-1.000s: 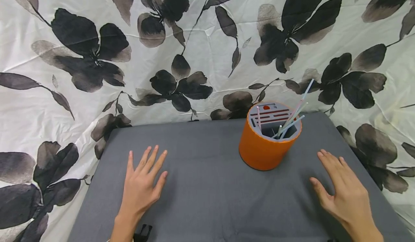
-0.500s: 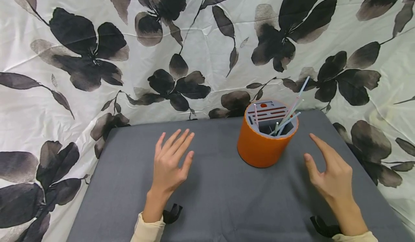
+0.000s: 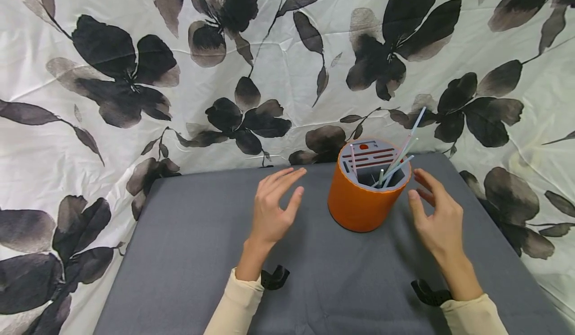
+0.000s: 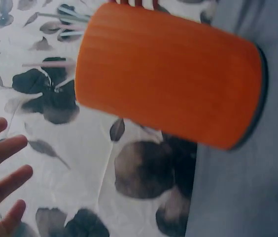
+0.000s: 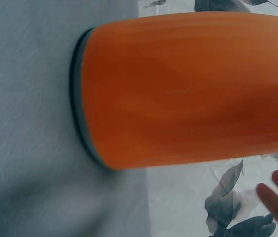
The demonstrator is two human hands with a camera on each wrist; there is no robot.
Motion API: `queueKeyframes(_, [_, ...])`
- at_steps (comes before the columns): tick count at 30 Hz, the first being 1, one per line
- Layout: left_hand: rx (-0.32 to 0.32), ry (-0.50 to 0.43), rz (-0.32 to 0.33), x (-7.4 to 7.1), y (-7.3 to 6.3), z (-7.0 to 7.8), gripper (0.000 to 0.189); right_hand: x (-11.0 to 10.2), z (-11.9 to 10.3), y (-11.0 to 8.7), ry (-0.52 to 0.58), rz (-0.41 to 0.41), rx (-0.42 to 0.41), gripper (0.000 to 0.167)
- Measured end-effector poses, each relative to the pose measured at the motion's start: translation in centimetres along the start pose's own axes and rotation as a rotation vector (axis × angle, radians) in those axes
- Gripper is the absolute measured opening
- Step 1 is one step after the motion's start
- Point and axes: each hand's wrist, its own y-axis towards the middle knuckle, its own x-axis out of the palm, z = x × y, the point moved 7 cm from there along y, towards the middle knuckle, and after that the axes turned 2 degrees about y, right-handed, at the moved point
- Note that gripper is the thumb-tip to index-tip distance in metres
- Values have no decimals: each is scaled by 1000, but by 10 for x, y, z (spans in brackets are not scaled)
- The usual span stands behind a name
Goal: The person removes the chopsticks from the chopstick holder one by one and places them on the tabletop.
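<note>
An orange round knife block (image 3: 359, 207) stands upright toward the back right of the table. Its grey top has several slots and a larger opening. Thin pastel drinking straws (image 3: 418, 120) lean out of that opening, and a pink one stands at the left of the top. My left hand (image 3: 274, 205) hovers to the left of the block, fingers extended, holding nothing. On the other side, my right hand (image 3: 437, 215) has its fingertips close to the block's right rim, fingers gently bent. Both wrist views show the block's smooth orange side (image 4: 168, 74) and dark base.
Grey cloth covers the table (image 3: 188, 255). A white curtain (image 3: 305, 90) with dark flowers hangs right behind the table and along its sides. Each wrist wears a black mount (image 3: 275, 278) beside a cream sleeve (image 3: 238, 300).
My left hand has moved right and farther in, toward the knife block. My right hand has shifted left, up to the block's right side. The block stays in place on the table.
</note>
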Motion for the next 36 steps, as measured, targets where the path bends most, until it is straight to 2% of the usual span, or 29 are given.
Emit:
queueKeyframes(5, [-111,-107,-59,20,11,2,34,4,4,3,-28,-51,222,47])
queueKeyframes(8, [-168,-169,-93,31,18,4,35,5,4,6,-44,-102,325,50])
queueKeyframes(12, [-232,-248,-128,43,26,7,38,6,3,12,-18,-172,408,56])
queueKeyframes(18, [-312,-357,-168,61,37,11,41,8,8,20,101,-249,528,64])
queueKeyframes(25, [-329,-459,-184,84,47,21,39,10,8,26,142,-291,626,76])
queueKeyframes(31, [-348,-457,-200,98,50,24,35,18,8,28,119,-308,660,77])
queueKeyframes(36, [-331,-444,-183,101,52,24,28,21,7,27,108,-308,652,74])
